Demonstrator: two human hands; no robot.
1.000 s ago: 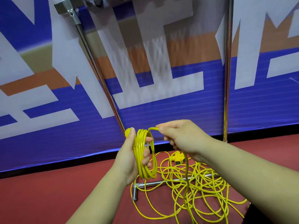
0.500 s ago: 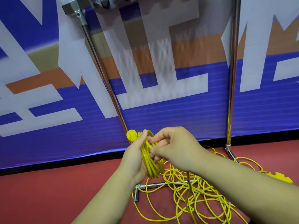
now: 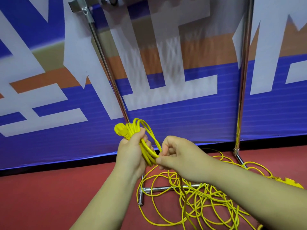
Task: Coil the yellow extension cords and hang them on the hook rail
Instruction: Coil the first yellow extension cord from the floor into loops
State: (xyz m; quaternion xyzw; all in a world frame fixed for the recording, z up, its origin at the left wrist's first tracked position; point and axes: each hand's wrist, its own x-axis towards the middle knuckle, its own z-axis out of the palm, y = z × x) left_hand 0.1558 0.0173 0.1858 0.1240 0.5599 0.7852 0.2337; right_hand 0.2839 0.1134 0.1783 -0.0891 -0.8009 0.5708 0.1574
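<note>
Yellow extension cord (image 3: 146,152): part-wound coil in L hand (image 3: 129,155), fingers curled round the bundle, plug (image 3: 120,129) sticking out top-left. R hand (image 3: 181,155) just beside it, thumb & fingers pinching one strand at the coil's lower end. Rest of cord is a loose tangle (image 3: 199,193) on red floor (image 3: 49,196), over the rack's base bar (image 3: 159,188). Vs 0.5 s ago: R hand was up over the coil, now lower & rightward.

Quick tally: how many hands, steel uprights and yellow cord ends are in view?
Hands: 2 (left hand, right hand)
Steel uprights: 2 (left upright, right upright)
Yellow cord ends: 2 (plug on the coil, socket end)
Total: 6
</note>
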